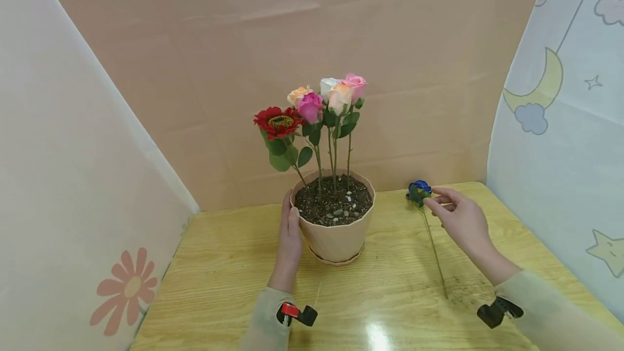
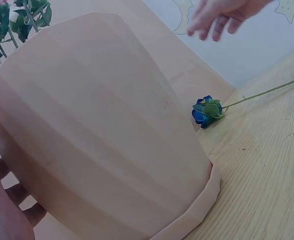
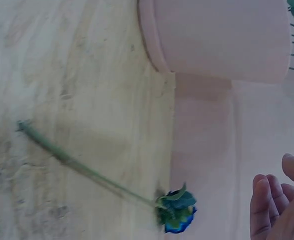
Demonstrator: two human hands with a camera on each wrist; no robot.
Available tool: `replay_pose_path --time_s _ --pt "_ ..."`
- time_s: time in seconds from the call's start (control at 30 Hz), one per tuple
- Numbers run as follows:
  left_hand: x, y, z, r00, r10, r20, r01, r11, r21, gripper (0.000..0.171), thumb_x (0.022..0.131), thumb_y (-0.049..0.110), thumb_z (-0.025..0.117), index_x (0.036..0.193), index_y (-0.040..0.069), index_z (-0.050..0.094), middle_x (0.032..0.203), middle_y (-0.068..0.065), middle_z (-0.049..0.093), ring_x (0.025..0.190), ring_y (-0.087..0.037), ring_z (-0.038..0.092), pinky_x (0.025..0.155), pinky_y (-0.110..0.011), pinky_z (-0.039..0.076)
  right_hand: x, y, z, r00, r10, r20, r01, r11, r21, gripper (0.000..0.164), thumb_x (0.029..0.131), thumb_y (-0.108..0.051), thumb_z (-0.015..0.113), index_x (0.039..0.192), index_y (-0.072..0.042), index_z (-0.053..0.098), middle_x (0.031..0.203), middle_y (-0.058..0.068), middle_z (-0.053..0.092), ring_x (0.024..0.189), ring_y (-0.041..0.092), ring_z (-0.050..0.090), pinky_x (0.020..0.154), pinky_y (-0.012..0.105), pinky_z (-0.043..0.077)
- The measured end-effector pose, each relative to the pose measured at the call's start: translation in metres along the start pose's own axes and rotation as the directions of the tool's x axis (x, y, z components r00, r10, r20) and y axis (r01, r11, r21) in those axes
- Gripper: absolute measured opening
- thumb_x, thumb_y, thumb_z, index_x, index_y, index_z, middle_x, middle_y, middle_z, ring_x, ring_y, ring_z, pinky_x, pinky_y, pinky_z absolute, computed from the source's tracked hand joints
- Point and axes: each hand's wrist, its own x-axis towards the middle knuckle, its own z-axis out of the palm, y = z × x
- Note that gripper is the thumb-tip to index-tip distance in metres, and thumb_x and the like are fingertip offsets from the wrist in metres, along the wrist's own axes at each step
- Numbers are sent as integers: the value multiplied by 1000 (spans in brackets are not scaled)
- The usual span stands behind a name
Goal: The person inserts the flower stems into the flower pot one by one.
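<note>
A beige flower pot (image 1: 336, 234) filled with dark soil (image 1: 319, 207) stands on its saucer. My left hand (image 1: 290, 234) holds the pot's left side, thumb near the rim; in the left wrist view some of its fingers are partly hidden by the pot. A blue rose (image 1: 418, 191) lies on the table to the right, its long stem (image 1: 434, 248) pointing toward me. Above the bloom hovers my right hand (image 1: 460, 218), fingers loosely bent and holding nothing. Both wrist views show a gap between that hand and the blue rose (image 3: 176, 210).
Several artificial flowers stand in the soil, among them a red daisy-like flower (image 1: 279, 122), a magenta rose (image 1: 310, 107) and a pink rose (image 1: 356, 85). Soil crumbs (image 1: 468, 288) dot the wooden table (image 1: 219, 270). Cloth hangings (image 1: 195, 69) enclose the back and both sides.
</note>
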Motion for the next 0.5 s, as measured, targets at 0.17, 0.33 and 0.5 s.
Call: replay_pose_path --time_s 0.17,0.33,0.5 --pt "1 -1 -1 1000 -9 -3 9 1000 9 58 123 36 30 178 22 21 183 -8 17 168 -37 15 131 -66 15 -2 18 5 997 58 53 -56 998 -37 61 112 -44 67 152 2 62 119 19 77 75 9 71 58 31 55" --pt "0 -1 -1 1000 5 -1 -5 1000 17 58 123 35 30 178 22 21 183 -7 18 168 -37 15 131 -66 15 -4 35 10 990 108 90 -104 993 -51 67 111 -48 66 152 4 61 119 20 77 81 21 75 57 33 54" --pt "0 -2 -1 1000 9 3 -9 1000 12 57 123 35 30 178 24 21 183 -7 18 168 -37 15 131 -68 15 -4 51 14 975 149 164 -138 987 -77 72 111 -51 65 154 7 57 122 23 76 95 37 78 57 35 52"
